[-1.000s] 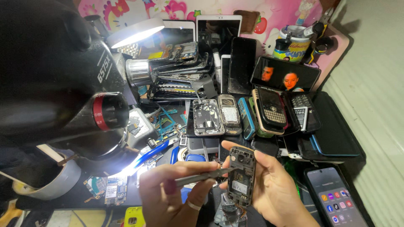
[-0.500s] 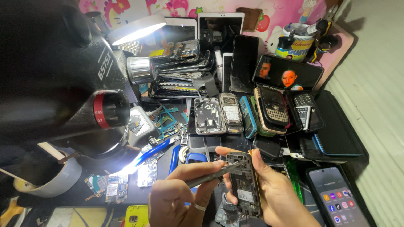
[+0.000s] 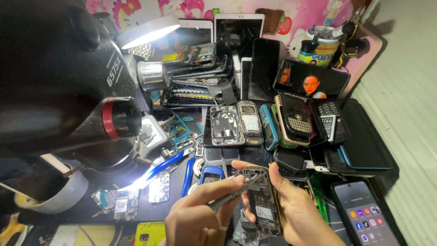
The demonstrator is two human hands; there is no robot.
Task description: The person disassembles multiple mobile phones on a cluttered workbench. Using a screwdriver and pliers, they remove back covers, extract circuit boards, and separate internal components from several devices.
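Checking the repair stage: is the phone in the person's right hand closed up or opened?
Opened. The phone in the right hand has no cover, so its inner parts show; the left hand holds tweezers against it.

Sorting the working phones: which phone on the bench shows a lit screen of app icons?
The smartphone at the bottom right, beside the right hand; the black slabs farther back are dark.

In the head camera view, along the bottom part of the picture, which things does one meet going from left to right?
Grey tape roll → small circuit boards → left hand holding thin metal tweezers → opened phone body in the right hand → lit smartphone showing app icons.
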